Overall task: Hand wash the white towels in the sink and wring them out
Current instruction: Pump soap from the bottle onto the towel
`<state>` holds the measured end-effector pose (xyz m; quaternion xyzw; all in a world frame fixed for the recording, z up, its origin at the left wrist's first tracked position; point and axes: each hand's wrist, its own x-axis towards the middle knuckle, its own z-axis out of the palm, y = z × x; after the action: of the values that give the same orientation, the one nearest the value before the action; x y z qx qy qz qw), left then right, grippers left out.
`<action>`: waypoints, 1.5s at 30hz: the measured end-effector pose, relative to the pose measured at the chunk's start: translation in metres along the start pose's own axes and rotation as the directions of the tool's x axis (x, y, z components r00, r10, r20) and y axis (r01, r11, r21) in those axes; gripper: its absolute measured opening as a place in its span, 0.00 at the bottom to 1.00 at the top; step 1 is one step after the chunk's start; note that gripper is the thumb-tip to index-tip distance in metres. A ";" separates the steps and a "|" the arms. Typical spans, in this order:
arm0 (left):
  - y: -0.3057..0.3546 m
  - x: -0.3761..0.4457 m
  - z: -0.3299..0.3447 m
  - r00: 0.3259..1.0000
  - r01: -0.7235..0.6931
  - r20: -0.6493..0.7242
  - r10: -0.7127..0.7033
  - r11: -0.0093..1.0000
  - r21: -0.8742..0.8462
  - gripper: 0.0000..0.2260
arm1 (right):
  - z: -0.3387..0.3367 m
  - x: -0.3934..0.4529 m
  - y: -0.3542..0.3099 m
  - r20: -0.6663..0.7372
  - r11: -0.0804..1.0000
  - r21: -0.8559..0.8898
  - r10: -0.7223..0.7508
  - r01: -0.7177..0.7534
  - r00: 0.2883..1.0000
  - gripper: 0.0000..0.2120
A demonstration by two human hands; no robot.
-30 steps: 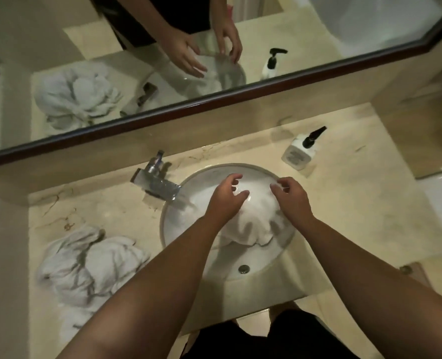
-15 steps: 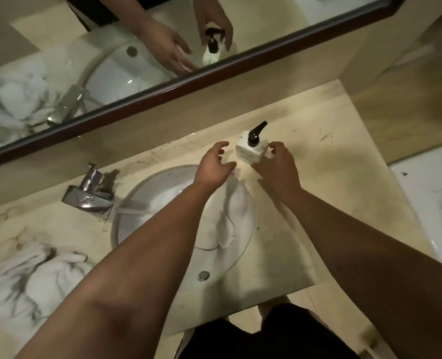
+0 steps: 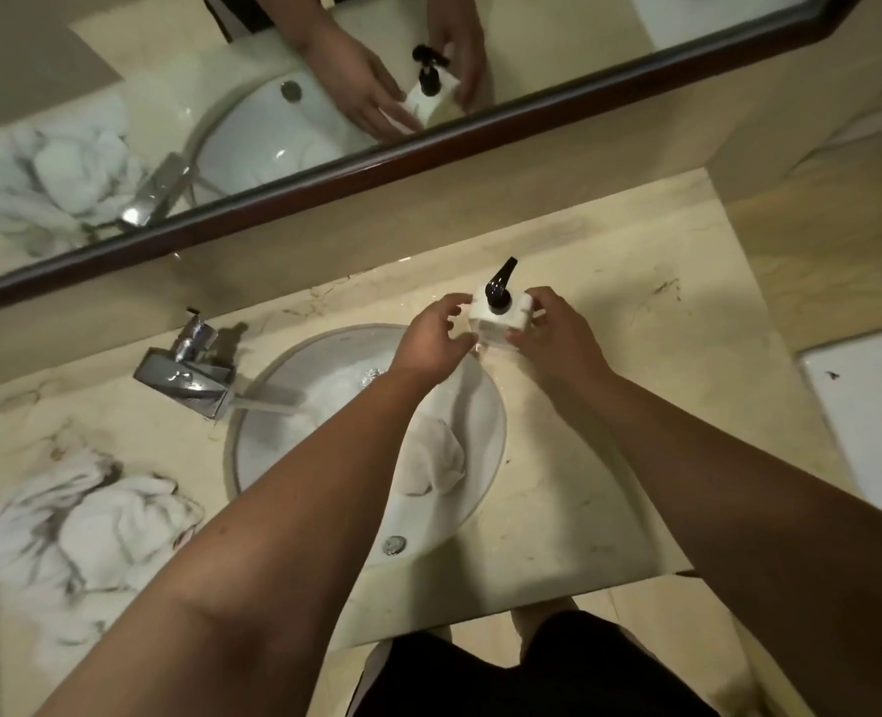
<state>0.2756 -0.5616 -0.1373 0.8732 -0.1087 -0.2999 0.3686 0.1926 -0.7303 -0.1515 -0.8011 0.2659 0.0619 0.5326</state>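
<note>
A white towel (image 3: 436,460) lies crumpled in the round white sink (image 3: 268,442), partly hidden under my left forearm. A pile of white towels (image 3: 82,530) rests on the counter to the left of the sink. At the sink's far right rim stands a white soap bottle with a black pump (image 3: 501,310). My right hand (image 3: 552,333) grips the bottle's right side. My left hand (image 3: 434,338) curls around its left side, fingers touching or very near it.
A chrome tap (image 3: 190,377) at the sink's left runs water into the basin. A dark-framed mirror (image 3: 428,142) spans the wall behind the beige marble counter (image 3: 635,406). A white fixture (image 3: 873,416) sits at the right edge.
Both hands left the towel in the sink and reached to the soap bottle. The right hand now grips it and the left has closed in on its other side.
</note>
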 end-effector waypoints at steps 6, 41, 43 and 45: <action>-0.012 -0.041 -0.020 1.000 0.020 -0.018 -0.022 0.997 -0.069 0.26 | -0.005 -0.024 -0.018 0.232 0.997 0.070 0.027 -0.044 0.972 0.17; -0.213 -0.276 -0.084 0.985 0.157 -0.016 -0.172 0.930 -0.333 0.23 | 0.250 -0.204 -0.095 0.223 0.918 -0.364 -0.077 0.157 0.972 0.49; -0.219 -0.277 -0.084 0.981 0.167 -0.034 -0.190 0.923 -0.346 0.23 | 0.258 -0.203 -0.096 0.234 0.920 -0.363 -0.063 0.147 0.970 0.48; -0.227 -0.279 -0.082 0.975 0.182 -0.053 -0.217 0.909 -0.374 0.23 | 0.267 -0.204 -0.098 0.258 0.910 -0.379 -0.071 0.168 0.964 0.47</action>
<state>0.0954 -0.2393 -0.1296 0.8085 0.0566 -0.3097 0.4972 0.1169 -0.3921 -0.1061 -0.8941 0.1320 0.1773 0.3895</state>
